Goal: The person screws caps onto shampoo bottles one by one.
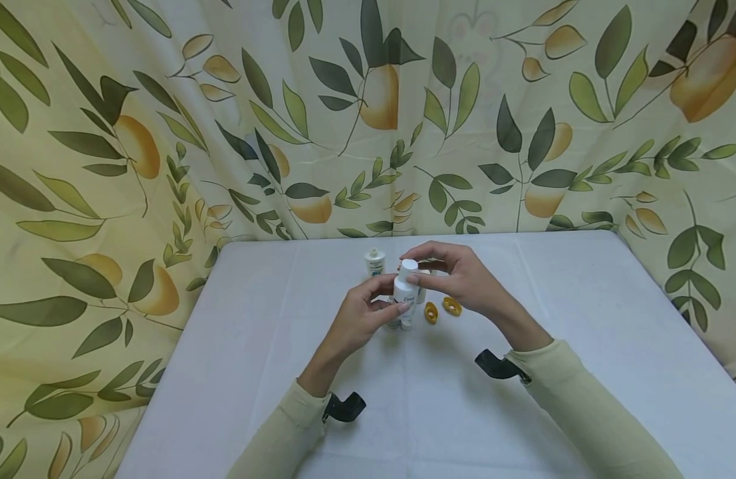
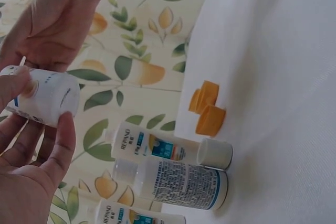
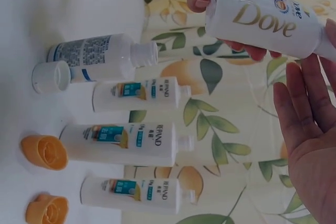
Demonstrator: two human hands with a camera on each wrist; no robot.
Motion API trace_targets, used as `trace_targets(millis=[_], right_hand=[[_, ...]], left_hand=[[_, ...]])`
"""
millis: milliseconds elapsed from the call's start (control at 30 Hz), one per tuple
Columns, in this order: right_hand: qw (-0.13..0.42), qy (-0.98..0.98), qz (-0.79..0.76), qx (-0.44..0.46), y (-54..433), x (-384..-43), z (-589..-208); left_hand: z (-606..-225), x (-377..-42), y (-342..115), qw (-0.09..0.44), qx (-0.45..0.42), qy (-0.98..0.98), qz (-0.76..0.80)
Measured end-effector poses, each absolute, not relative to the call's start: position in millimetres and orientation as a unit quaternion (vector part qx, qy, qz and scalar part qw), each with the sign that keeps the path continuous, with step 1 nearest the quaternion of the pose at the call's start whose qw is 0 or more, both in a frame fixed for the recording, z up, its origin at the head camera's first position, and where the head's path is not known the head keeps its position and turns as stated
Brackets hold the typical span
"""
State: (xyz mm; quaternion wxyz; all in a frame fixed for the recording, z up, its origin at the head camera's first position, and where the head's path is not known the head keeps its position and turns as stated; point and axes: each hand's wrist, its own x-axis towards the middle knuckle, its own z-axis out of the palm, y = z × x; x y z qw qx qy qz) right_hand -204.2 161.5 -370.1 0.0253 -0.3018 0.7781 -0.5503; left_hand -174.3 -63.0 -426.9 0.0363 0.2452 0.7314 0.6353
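Observation:
A white Dove bottle (image 3: 262, 19) is held up over the table, cap upward. My left hand (image 1: 357, 316) grips its body, thumb on one side and fingers round the other. At the top, my right hand (image 1: 466, 279) pinches the bottle's white cap (image 1: 409, 266) between thumb and fingers. In the right wrist view, that hand's other fingers stretch out beside the bottle's neck. Below the hands stand a white bottle with an uncovered threaded neck (image 3: 94, 56) and several REPAND bottles (image 3: 126, 144) without caps. A loose white cap (image 3: 51, 77) lies by the threaded bottle.
Two orange caps (image 1: 431, 313) (image 1: 451, 306) lie on the white-covered table (image 1: 254, 372), right of the bottles. A curtain with leaves and fruit (image 1: 344, 133) hangs behind the table's far edge. Black camera mounts (image 1: 346, 407) stick out from both sleeves.

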Motion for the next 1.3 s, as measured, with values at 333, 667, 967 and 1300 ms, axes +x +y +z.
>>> trace_targets(millis=[333, 667, 967, 1300], right_hand=[[0.037, 0.781, -0.538, -0.316, 165.7, -205.5, -373.9], [0.023, 0.784, -0.531, -0.32, 165.0, -205.9, -373.1], [0.027, 0.782, -0.539, -0.313, 161.0, -204.1, -371.2], [0.029, 0.782, -0.539, -0.312, 158.3, -204.4, -371.0]], left_hand=[[-425.9, -173.1, -65.5, 0.035, 0.24, 0.734, 0.634], [-423.8, -172.8, -64.9, 0.036, 0.236, 0.733, 0.637], [-424.8, -173.2, -64.5, 0.029, 0.245, 0.732, 0.635], [-426.6, -172.9, -62.8, 0.026, 0.253, 0.732, 0.632]])
